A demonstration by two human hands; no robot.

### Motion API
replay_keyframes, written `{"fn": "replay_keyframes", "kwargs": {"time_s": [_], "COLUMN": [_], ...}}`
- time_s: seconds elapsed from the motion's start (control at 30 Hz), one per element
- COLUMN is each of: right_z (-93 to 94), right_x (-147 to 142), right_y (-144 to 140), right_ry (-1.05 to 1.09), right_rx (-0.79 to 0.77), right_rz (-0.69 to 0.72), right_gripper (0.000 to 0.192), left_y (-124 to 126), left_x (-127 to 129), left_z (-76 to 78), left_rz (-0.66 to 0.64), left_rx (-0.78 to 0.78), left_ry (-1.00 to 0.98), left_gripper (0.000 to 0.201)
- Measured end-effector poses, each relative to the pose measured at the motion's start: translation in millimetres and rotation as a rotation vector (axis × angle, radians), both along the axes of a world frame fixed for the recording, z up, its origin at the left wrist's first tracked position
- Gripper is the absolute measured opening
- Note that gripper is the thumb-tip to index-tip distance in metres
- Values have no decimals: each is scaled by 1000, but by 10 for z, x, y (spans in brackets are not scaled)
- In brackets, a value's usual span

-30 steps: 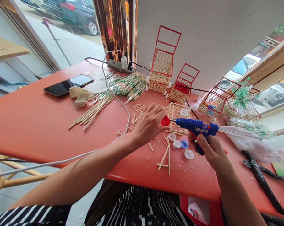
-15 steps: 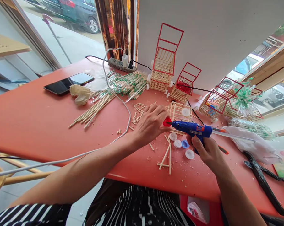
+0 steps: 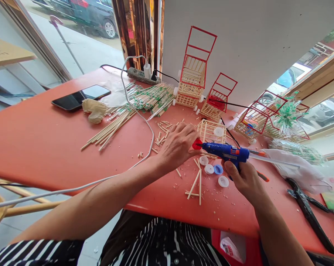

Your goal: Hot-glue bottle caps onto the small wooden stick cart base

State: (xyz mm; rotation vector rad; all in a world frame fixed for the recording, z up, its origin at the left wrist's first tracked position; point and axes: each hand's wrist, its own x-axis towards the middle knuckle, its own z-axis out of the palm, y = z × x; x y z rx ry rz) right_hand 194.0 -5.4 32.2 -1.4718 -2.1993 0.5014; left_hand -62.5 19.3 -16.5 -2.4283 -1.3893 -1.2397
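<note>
- Sticks (image 3: 196, 186), a few cut and loose, lie nearest me on the worktop (image 3: 39, 136), partly crossing one another.
- To the near right is a black-handled tool (image 3: 305, 210).
- Just beyond the sticks, three white caps (image 3: 223, 181) and a blue cap (image 3: 218, 169) lie in a loose group.
- My right hand (image 3: 246, 179) is wrapped round the handle of a blue glue gun (image 3: 225, 150), nozzle pointing left; a clear glue stick (image 3: 275, 161) juts from its back.
- My left hand (image 3: 179, 142) pinches a red cap (image 3: 197, 144), raised above the worktop, right at the nozzle; whether the tip touches it I cannot tell.
- Behind the gun, partly covered, is a small stick frame (image 3: 208, 126) with another white cap on it.
- Farther left are a phone (image 3: 75, 99) and wrapped stick bundles (image 3: 153, 98).
- Far off, by the wall, stand a tall red-handled cart (image 3: 193, 75) and a shorter cart (image 3: 217, 103).
- Far left of them is a power strip (image 3: 137, 75).
</note>
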Motion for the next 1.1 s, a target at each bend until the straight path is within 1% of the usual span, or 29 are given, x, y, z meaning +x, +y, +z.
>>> {"fn": "replay_keyframes", "kwargs": {"time_s": [0.47, 0.63, 0.77, 1.1], "right_z": [48, 42, 58, 92], "right_x": [-9, 3, -35, -94], "right_y": [20, 12, -4, -2], "right_ry": [-8, -1, -10, -19], "right_rx": [36, 12, 14, 73], "right_rz": [18, 23, 31, 30], "right_gripper": [69, 69, 70, 67], "left_y": [-1, -1, -5, -6], "left_x": [-4, -11, -1, 2], "left_z": [12, 2, -1, -2], "left_rz": [26, 23, 29, 26], "left_rx": [2, -1, 26, 37], "left_ry": [5, 6, 34, 37], "left_gripper": [33, 33, 33, 32]}}
